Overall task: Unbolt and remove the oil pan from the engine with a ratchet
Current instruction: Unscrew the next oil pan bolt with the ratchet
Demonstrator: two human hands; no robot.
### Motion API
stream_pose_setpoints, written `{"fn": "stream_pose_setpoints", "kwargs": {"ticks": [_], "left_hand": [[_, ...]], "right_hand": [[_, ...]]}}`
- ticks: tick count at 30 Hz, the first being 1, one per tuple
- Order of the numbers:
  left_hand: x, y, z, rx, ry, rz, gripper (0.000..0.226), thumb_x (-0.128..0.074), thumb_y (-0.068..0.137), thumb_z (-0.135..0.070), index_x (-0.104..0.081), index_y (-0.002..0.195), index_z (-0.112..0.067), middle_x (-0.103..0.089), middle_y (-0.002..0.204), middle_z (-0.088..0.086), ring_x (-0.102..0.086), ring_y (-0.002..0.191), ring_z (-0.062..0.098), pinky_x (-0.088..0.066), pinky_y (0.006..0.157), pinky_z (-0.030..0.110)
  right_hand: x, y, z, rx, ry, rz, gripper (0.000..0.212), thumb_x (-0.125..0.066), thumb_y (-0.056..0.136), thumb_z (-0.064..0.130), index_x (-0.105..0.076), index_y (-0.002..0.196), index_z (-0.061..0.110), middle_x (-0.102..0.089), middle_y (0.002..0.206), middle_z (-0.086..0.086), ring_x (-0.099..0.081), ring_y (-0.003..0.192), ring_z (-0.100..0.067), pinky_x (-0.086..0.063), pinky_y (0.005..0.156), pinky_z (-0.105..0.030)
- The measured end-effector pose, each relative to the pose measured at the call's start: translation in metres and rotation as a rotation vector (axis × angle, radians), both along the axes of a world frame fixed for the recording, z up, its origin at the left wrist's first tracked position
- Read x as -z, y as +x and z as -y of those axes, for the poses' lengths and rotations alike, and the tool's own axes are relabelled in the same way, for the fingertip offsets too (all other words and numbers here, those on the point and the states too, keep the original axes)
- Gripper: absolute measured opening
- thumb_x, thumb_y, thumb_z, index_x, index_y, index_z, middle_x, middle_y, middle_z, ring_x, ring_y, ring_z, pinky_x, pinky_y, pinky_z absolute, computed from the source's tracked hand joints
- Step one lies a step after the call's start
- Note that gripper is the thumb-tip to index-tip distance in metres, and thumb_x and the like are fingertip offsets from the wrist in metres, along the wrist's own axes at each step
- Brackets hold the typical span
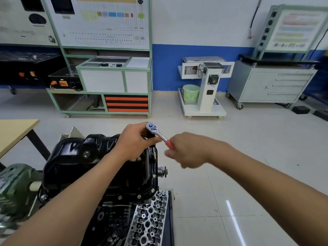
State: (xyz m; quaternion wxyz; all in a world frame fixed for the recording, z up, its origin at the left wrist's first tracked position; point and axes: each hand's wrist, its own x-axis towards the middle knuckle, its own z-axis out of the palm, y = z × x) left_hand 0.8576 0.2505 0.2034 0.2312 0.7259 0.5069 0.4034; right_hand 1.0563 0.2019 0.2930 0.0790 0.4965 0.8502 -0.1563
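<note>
**A:** We're in the unbolting step. The ratchet (152, 128) is up at the far right corner of the pan (79, 157), with both hands on it.

**B:** What have the fingers got?

**A:** The left hand (134, 141) has its fingers (140, 126) curled round the ratchet just under its head, steadying it. The right hand (186, 150) is closed round the red grip. It's blurred, so we can't read each finger, but the grip runs straight into the fist.

**B:** And the socket end?

**A:** Hidden beneath the left fingers. We can't tell whether it sits on a fastener.

**B:** Where's the pan in all this?

**A:** Right below the left fingers and reaching back towards us. It's black and glossy, seated on top of the engine (113, 219). We can see several bolts (154, 175) in its flange, all nearer us than both hands. So we judge the pan is fastened down, with plenty of the job left.

**B:** So what does the next move call for?

**A:** We reckon a swing of the handle from the right hand, with the left fingers holding the head square so it doesn't tip off. After that corner, we'd work along the flange towards us, bolt by bolt.

**B:** And lifting it off?

**A:** Not until every bolt is out. Then both hands would have to drop the tool and get under the rim.
</note>
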Motion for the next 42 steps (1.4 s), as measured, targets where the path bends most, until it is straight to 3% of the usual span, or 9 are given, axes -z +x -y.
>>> {"fn": "stream_pose_setpoints", "kwargs": {"ticks": [4, 8, 11, 16, 23, 28, 33, 38, 42], "left_hand": [[-0.001, -0.002, 0.002, 0.008, -0.046, -0.084, 0.017, -0.087, 0.079, -0.032, -0.074, 0.089, -0.029, -0.073, 0.083, -0.019, -0.070, 0.080, 0.013, -0.058, 0.081, 0.041], [-0.003, -0.004, 0.003, 0.043, -0.062, -0.109, 0.019, -0.088, 0.080, -0.029, -0.074, 0.093, -0.029, -0.075, 0.089, -0.018, -0.072, 0.084, 0.006, -0.058, 0.087, 0.043], [-0.004, -0.005, 0.003, 0.077, -0.078, -0.136, 0.025, -0.084, 0.084, -0.027, -0.074, 0.106, -0.031, -0.077, 0.098, -0.017, -0.072, 0.094, 0.001, -0.057, 0.094, 0.042], [-0.009, -0.004, 0.005, 0.033, -0.128, -0.188, 0.036, -0.073, 0.078, -0.052, -0.064, 0.112, -0.045, -0.075, 0.100, -0.015, -0.071, 0.092, 0.011, -0.055, 0.092, 0.042], [-0.005, 0.000, 0.002, -0.002, -0.122, -0.074, 0.023, -0.085, 0.076, -0.042, -0.070, 0.090, -0.033, -0.074, 0.083, -0.017, -0.070, 0.082, 0.008, -0.057, 0.085, 0.044], [-0.005, 0.008, 0.004, -0.126, -0.043, -0.149, 0.040, -0.078, 0.071, -0.060, -0.056, 0.087, -0.030, -0.066, 0.075, -0.009, -0.059, 0.071, 0.018, -0.053, 0.066, 0.040], [-0.006, 0.010, 0.008, -0.148, -0.002, -0.109, 0.029, -0.047, 0.058, -0.058, -0.043, 0.074, -0.035, -0.054, 0.063, -0.008, -0.042, 0.056, 0.015, -0.034, 0.053, 0.034], [-0.010, 0.006, 0.010, -0.046, -0.049, -0.054, 0.026, -0.081, 0.071, -0.049, -0.063, 0.083, -0.034, -0.068, 0.077, -0.017, -0.061, 0.070, 0.011, -0.053, 0.067, 0.038], [-0.012, -0.002, 0.007, 0.058, -0.136, 0.049, 0.024, -0.085, 0.082, -0.012, -0.072, 0.089, -0.030, -0.076, 0.085, -0.015, -0.072, 0.083, 0.008, -0.059, 0.083, 0.033]], "right_hand": [[-0.016, 0.007, -0.025, 0.080, 0.228, 0.216, 0.014, -0.054, 0.097, 0.032, -0.062, 0.106, 0.025, -0.056, 0.089, 0.000, -0.055, 0.078, -0.022, -0.041, 0.062, -0.032], [-0.009, -0.004, -0.056, 0.095, 0.500, 0.227, 0.029, -0.057, 0.090, 0.005, -0.065, 0.115, 0.019, -0.050, 0.089, -0.004, -0.050, 0.073, -0.025, -0.042, 0.061, -0.034], [-0.002, -0.009, -0.080, 0.036, 0.526, 0.137, 0.045, -0.053, 0.089, -0.003, -0.063, 0.126, 0.020, -0.061, 0.119, -0.008, -0.060, 0.096, -0.030, -0.051, 0.076, -0.038], [0.008, -0.016, -0.092, -0.063, 0.520, 0.002, 0.064, -0.048, 0.085, -0.010, -0.048, 0.143, 0.017, -0.035, 0.158, -0.002, -0.049, 0.130, -0.028, -0.047, 0.093, -0.038], [-0.006, -0.006, -0.056, 0.063, 0.491, 0.343, 0.010, -0.052, 0.089, 0.007, -0.046, 0.084, 0.013, -0.045, 0.082, -0.004, -0.048, 0.067, -0.024, -0.037, 0.058, -0.034], [-0.009, -0.009, -0.025, -0.021, 0.196, 0.193, 0.045, -0.058, 0.089, 0.048, -0.054, 0.055, 0.018, -0.058, 0.050, 0.002, -0.055, 0.048, -0.013, -0.038, 0.048, -0.026], [0.005, -0.031, -0.014, -0.042, 0.010, -0.128, 0.056, -0.053, 0.093, 0.056, -0.055, 0.053, 0.017, -0.066, 0.051, 0.004, -0.061, 0.054, -0.004, -0.049, 0.056, -0.020], [-0.017, -0.020, -0.027, -0.038, 0.071, 0.182, 0.041, -0.061, 0.094, 0.038, -0.057, 0.063, 0.010, -0.054, 0.040, 0.004, -0.053, 0.039, -0.004, -0.040, 0.042, -0.016], [-0.017, -0.027, -0.038, -0.017, 0.542, 0.372, 0.020, -0.061, 0.087, 0.006, -0.047, 0.073, 0.011, -0.045, 0.068, -0.002, -0.045, 0.052, -0.018, -0.028, 0.043, -0.028]]}}
